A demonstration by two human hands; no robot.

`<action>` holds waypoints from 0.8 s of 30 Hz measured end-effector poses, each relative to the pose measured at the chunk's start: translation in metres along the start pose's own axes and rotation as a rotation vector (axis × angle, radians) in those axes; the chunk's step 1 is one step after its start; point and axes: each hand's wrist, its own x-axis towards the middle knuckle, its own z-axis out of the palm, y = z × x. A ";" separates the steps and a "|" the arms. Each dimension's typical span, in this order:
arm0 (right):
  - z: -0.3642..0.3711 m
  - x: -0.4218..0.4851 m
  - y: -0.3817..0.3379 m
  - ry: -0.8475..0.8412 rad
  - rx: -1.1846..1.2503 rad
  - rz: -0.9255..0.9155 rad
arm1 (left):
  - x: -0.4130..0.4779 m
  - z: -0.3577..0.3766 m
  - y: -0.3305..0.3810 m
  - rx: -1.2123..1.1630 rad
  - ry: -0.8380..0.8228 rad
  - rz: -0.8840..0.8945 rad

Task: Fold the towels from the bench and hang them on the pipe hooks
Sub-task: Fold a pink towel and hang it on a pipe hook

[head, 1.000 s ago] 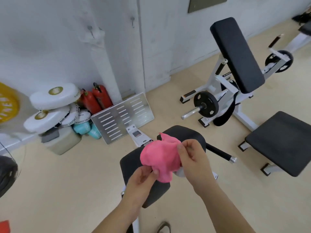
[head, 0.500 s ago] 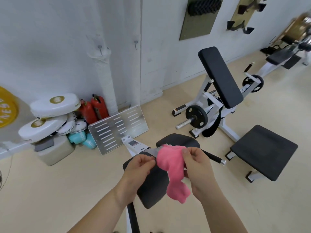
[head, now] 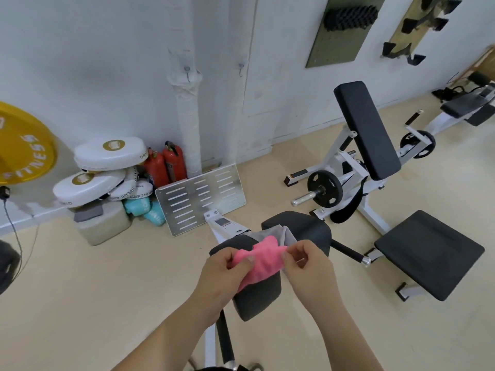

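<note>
A small pink towel (head: 261,259) is bunched between both hands above the black padded bench (head: 300,227). My left hand (head: 227,274) grips its left side, thumb on top. My right hand (head: 308,261) pinches its right edge. A light grey towel (head: 288,235) lies on the bench just behind the pink one. On the wall ahead stands a white wrapped pipe (head: 187,116) with a small metal hook (head: 187,72); a second hook (head: 241,68) is on the wall to its right.
White round pads (head: 109,153), red extinguishers (head: 167,164), teal items and a slotted metal plate (head: 199,198) sit at the pipe's foot. A yellow weight plate (head: 24,145) leans far left. A white weight machine with black pads (head: 367,129) stands right.
The view has tilted up, showing more wall. The hanging pink towel has been gathered up into a bunch between my hands, and the grey towel behind it now shows.
</note>
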 end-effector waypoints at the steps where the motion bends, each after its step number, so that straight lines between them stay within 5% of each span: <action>1: 0.003 -0.003 -0.004 -0.044 0.044 0.011 | -0.005 0.002 0.006 0.009 -0.023 0.024; 6: 0.012 -0.024 -0.012 -0.323 0.414 0.132 | -0.027 0.000 0.021 -0.061 -0.233 0.082; 10: 0.013 -0.028 -0.001 -0.343 0.383 0.124 | -0.038 -0.005 0.010 0.017 -0.370 0.057; 14: 0.019 -0.038 0.009 -0.400 0.296 0.089 | -0.042 -0.006 -0.004 -0.015 -0.333 -0.002; 18: 0.024 -0.050 0.017 -0.284 0.324 0.123 | -0.037 -0.008 -0.011 -0.099 -0.268 -0.037; 24: 0.008 -0.044 0.034 0.018 0.560 0.371 | -0.022 -0.024 -0.020 -0.172 0.087 -0.052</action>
